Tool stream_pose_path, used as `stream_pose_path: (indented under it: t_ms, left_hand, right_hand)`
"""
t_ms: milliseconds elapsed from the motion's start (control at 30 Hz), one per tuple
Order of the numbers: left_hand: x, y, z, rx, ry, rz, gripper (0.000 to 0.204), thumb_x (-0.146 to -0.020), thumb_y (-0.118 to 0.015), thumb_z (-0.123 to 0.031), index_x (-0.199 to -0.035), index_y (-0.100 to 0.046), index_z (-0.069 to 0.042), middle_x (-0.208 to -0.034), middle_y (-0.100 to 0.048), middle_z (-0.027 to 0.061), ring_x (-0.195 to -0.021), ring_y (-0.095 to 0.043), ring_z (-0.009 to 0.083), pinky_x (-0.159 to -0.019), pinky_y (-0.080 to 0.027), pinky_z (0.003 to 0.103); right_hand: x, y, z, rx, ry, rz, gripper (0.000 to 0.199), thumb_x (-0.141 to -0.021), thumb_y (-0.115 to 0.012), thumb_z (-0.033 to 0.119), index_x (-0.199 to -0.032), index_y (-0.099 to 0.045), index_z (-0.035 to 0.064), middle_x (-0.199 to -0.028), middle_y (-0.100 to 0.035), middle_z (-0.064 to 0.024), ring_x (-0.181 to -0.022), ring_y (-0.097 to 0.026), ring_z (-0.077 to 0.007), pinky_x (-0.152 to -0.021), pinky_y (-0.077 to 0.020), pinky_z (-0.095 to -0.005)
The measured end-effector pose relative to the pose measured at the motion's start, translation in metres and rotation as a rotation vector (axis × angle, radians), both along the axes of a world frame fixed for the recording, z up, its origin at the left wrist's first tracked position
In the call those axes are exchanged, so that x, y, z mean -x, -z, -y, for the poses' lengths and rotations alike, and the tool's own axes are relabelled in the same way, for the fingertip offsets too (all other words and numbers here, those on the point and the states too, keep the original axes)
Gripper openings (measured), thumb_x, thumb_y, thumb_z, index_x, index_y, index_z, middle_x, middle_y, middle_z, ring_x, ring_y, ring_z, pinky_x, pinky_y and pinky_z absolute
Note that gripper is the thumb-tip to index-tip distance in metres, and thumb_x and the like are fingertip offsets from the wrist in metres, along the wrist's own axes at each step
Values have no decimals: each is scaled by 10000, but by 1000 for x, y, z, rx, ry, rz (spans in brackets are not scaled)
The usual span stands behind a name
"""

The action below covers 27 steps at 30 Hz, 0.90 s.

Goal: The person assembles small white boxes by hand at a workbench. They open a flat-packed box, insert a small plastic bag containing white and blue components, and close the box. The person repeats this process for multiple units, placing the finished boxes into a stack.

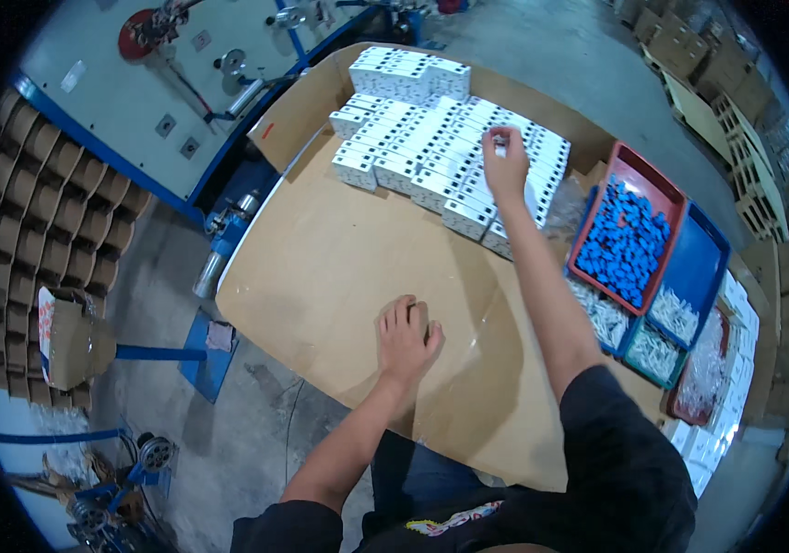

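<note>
My right hand (506, 168) reaches out over rows of small white boxes (418, 129) with dark square marks, packed side by side at the far end of a cardboard-covered table (348, 249). Its thumb and fingers curl together just above the boxes. A bit of white shows between them, but I cannot make out whether it is held or is a box beneath. On the bare cardboard nearer to me rests my left hand (404, 339), fingers apart and nothing in it. A second layer of white boxes (408, 74) stands on the far left of the rows.
To the right, a red tray (667, 198) holds many small blue pieces (623, 241). Beside it are a blue tray (703, 241) and a green tray (636, 358) with white plastic parts. A machine with a blue frame (182, 198) borders the table's left side.
</note>
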<state>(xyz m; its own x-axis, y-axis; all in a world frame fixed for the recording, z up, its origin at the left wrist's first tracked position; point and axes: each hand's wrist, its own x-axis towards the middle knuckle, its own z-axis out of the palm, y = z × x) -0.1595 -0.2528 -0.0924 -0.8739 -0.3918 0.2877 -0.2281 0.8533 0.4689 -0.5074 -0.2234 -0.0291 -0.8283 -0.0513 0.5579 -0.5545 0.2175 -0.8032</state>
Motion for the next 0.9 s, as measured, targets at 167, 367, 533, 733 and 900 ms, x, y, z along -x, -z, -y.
stream_pose_path:
  t_ms: [167,367,533,733,900]
  left_hand:
    - [-4,12,-1,67,-11,-32,385,-890,-656,-287,-1179,-598,-39,-1286,-556,164,-1263,-497,351,-1068,-376,498]
    - [-6,13,-8,87,-2,-31,383,-885,-647,-285,-1175,-599,-40,-1304,-550,162,-1277,-485,337,-1085,-368,492]
    - [-11,16,-6,118,19,-91,319,-909,-624,-251,-1158,-612,-52,-1282,-574,156,-1260,-503,329,-1051,-387,489]
    - [2,2,-19,181,62,-27,335,-899,-632,-231,-1161,-649,-22,-1206,-650,171,-1158,-601,329,-1005,-445,499]
    - [-10,8,-69,53,71,-212,363,-943,-657,-209,-1229,-642,15,-1179,-666,208,-1117,-611,398,-1003,-459,484]
  right_hand:
    - [-181,41,-150,178,-165,510,195,-1010,-636,61,-1191,-592,0,-1047,-660,-76,-960,-664,-133,-809,-557,-272]
    - [-351,80,-317,0,-45,559,196,-981,-650,26,-1170,-618,-17,-927,-665,-27,-820,-629,-66,-744,-532,-217]
    - [-424,63,-371,-181,-96,576,134,-953,-691,49,-1071,-675,-12,-848,-660,-9,-740,-596,-49,-678,-511,-211]
    - [-453,66,-392,-71,-76,495,122,-935,-724,60,-1026,-702,-19,-843,-709,-69,-730,-645,-86,-651,-534,-240]
    - [-447,44,-392,-112,-107,440,174,-923,-740,167,-1024,-714,28,-879,-734,-106,-752,-718,-165,-693,-570,-302]
